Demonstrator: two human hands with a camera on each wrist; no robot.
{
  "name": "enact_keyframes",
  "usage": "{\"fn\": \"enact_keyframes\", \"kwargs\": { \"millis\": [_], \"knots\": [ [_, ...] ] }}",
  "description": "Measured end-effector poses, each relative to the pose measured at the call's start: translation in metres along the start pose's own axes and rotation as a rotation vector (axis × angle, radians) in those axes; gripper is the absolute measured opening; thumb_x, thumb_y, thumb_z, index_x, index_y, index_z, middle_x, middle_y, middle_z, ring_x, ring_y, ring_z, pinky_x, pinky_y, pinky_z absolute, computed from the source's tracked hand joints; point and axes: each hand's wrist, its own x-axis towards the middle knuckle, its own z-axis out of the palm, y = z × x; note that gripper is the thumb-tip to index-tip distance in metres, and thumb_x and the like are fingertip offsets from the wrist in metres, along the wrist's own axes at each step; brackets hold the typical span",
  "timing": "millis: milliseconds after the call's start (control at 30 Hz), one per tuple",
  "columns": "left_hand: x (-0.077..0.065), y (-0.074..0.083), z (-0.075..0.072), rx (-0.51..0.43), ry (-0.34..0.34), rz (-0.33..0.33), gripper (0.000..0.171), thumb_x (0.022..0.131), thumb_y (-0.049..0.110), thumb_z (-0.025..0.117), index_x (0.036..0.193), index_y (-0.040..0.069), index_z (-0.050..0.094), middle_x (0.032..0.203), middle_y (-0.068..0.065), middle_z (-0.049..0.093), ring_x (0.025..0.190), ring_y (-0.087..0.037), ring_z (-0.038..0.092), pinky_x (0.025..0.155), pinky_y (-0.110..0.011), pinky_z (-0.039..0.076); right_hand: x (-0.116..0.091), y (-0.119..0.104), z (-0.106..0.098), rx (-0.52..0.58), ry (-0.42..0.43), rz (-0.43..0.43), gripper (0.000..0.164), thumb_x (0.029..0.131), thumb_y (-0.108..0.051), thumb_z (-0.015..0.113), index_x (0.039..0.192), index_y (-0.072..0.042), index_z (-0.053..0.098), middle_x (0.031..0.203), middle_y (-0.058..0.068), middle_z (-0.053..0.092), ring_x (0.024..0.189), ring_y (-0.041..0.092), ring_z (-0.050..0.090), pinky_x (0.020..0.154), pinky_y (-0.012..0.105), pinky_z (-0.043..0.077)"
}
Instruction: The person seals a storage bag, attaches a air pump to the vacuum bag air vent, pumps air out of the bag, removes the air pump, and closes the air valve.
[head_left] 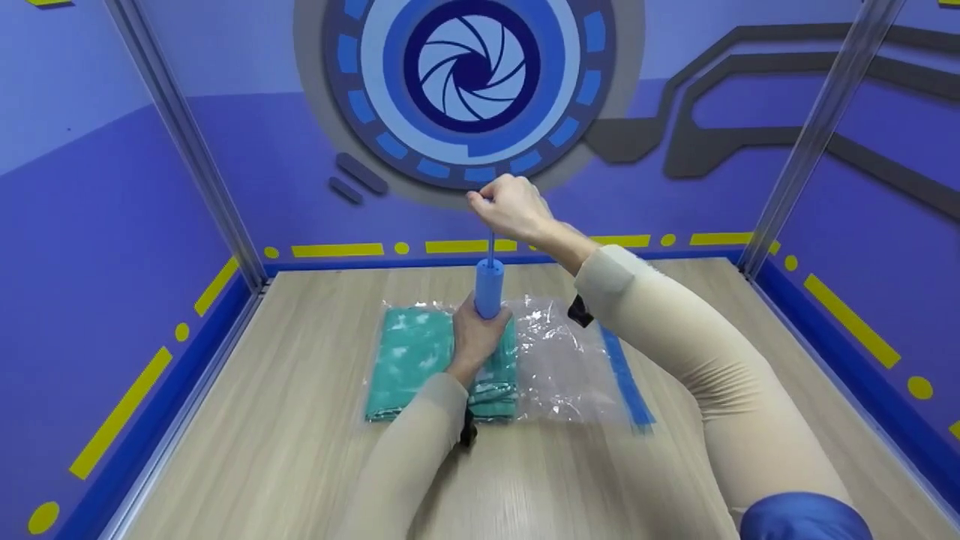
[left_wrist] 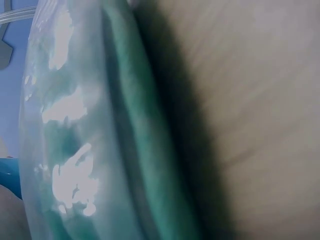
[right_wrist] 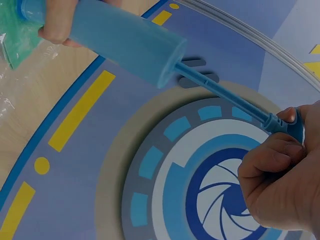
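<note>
A blue hand pump point(head_left: 489, 285) stands upright over a clear plastic storage bag point(head_left: 562, 375). My left hand point(head_left: 474, 341) grips the lower part of its barrel, low over the bag. Up above, my right hand point(head_left: 514, 206) curls round the handle point(right_wrist: 297, 127); the thin rod point(right_wrist: 225, 95) is drawn well out of the barrel. Folded green fabric point(head_left: 411, 356) with pale patches fills the bag's left part. The pump's bottom end is hidden behind the left hand. In the left wrist view the bag's glossy side bulges around green folds point(left_wrist: 145, 135).
The bag's flat right part ends in a blue strip point(head_left: 626, 379). Everything lies on a wood-grain table point(head_left: 300, 360). Printed blue walls point(head_left: 247, 172) with metal corner posts point(head_left: 180, 127) enclose the table at the back and both sides.
</note>
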Motion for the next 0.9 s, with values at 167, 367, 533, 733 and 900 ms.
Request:
{"fn": "enact_keyframes", "kwargs": {
  "millis": [167, 367, 533, 733, 900],
  "knots": [
    [0.0, 0.0, 0.0, -0.004, 0.011, -0.001, 0.022, 0.094, 0.022, 0.082, 0.106, 0.012, 0.068, 0.097, -0.005, 0.074, 0.089, -0.02, 0.066, 0.092, -0.047, 0.06, -0.003, 0.007, 0.01, -0.018, -0.042, 0.008, 0.061, 0.115, -0.042, 0.058, 0.059, -0.02, 0.045, 0.054, -0.008, 0.035, 0.047, 0.009, 0.031, 0.046, 0.026, 0.022],
    [-0.001, 0.001, -0.001, -0.021, 0.007, 0.009, 0.019, 0.095, 0.02, 0.082, 0.104, 0.012, 0.068, 0.094, -0.004, 0.072, 0.086, -0.018, 0.064, 0.089, -0.043, 0.057, -0.006, 0.017, 0.02, -0.031, -0.062, -0.018, 0.061, 0.115, -0.04, 0.058, 0.058, -0.021, 0.045, 0.053, -0.008, 0.036, 0.048, 0.009, 0.031, 0.047, 0.026, 0.021],
    [0.0, 0.0, -0.003, -0.03, 0.003, 0.053, 0.016, 0.096, 0.016, 0.081, 0.103, 0.012, 0.067, 0.088, -0.002, 0.07, 0.08, -0.014, 0.063, 0.084, -0.038, 0.055, -0.01, 0.025, 0.032, -0.05, -0.082, -0.037, 0.061, 0.115, -0.039, 0.057, 0.058, -0.022, 0.043, 0.054, -0.008, 0.035, 0.05, 0.01, 0.03, 0.05, 0.027, 0.022],
    [0.001, -0.001, -0.003, 0.015, 0.029, 0.14, 0.017, 0.094, 0.012, 0.082, 0.102, 0.008, 0.068, 0.085, -0.005, 0.071, 0.075, -0.013, 0.06, 0.08, -0.038, 0.055, -0.015, 0.035, 0.047, -0.056, -0.09, -0.039, 0.058, 0.114, -0.04, 0.058, 0.059, -0.024, 0.046, 0.055, -0.011, 0.04, 0.053, 0.01, 0.037, 0.051, 0.028, 0.027],
    [0.001, -0.001, -0.003, 0.053, 0.033, 0.147, 0.018, 0.094, 0.014, 0.082, 0.103, 0.006, 0.068, 0.084, -0.006, 0.07, 0.075, -0.014, 0.057, 0.077, -0.037, 0.052, -0.017, 0.041, 0.055, -0.045, -0.083, -0.08, 0.057, 0.115, -0.036, 0.058, 0.06, -0.024, 0.051, 0.054, -0.01, 0.048, 0.052, 0.009, 0.042, 0.053, 0.027, 0.03]
  ]
}}
